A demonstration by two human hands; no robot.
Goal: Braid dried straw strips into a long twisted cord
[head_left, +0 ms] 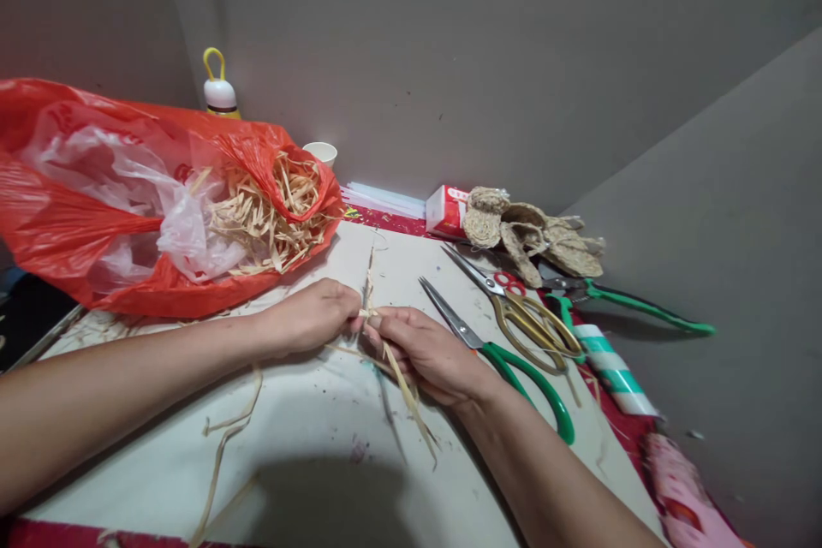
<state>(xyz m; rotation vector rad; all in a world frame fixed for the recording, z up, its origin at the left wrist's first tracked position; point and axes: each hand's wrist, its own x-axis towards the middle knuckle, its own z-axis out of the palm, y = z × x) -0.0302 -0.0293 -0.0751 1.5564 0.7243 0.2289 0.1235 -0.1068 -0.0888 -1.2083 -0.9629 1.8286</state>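
Near the middle of the head view, my left hand [324, 309] and my right hand [431, 354] meet fingertip to fingertip. Both are closed around a pale raffia strip [404, 390] and a thin upright stem [369, 278], partly wrapped in raffia. The strip's loose ends hang below my right fingers. My left fingertips pinch at the wrapping; exactly which piece each finger grips is hidden. Just right of my right hand lie green-handled scissors [496, 355]. Loose raffia strands [222, 449] lie on the white board [308, 462] below my left forearm.
A red plastic bag [70, 274] full of raffia shreds [270, 227] lies at left, before a bottle [220, 94] and white cup [321, 153]. At right are gold-handled scissors [530, 325], green-handled pliers [648, 308], woven straw pieces [485, 227], and a striped roll [615, 370]. Grey walls stand behind.
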